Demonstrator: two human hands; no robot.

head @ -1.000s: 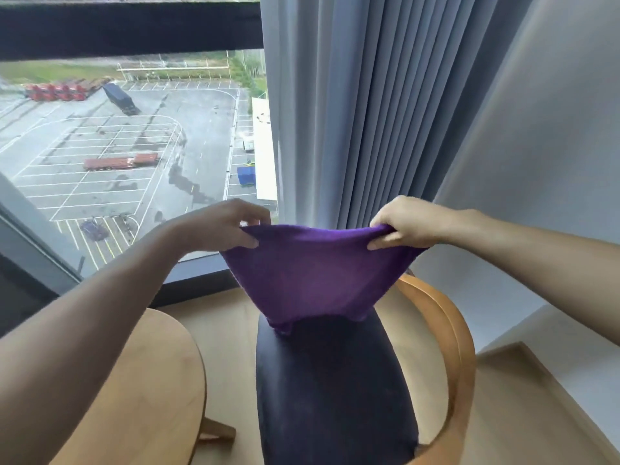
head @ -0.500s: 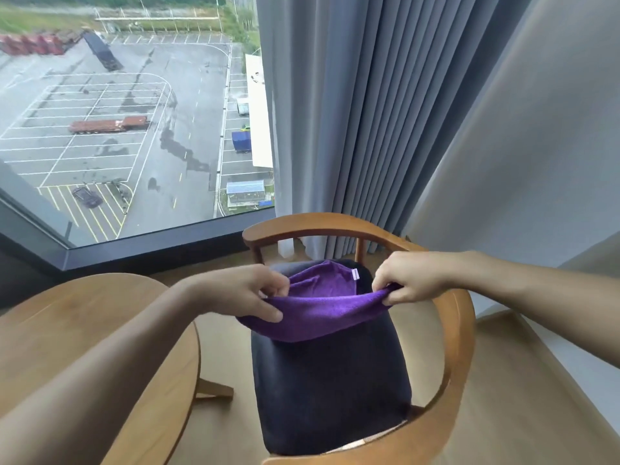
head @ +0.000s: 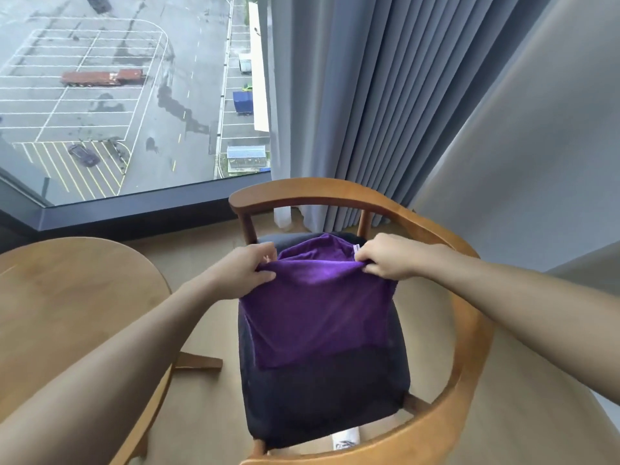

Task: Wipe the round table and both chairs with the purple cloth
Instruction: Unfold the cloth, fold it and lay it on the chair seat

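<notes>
Wood at the far left: the round table (head: pixel 73 297) sits beside the chair (head: pixel 469 330), under a window (head: pixel 134 95) that looks down on a car park. The left hand (head: pixel 245 273) pinches the cloth's near-left corner, fingers curled over the edge. The purple cloth (head: pixel 315 313) lies spread over the back half of the dark seat (head: pixel 328 397), its far part bunched up toward the backrest. The right hand (head: pixel 385 260) grips the cloth's right corner, next to a small white tag. Both hands are apart, each clamped on the cloth. Grey curtains (head: pixel 385 95) hang behind the chair, at right.
</notes>
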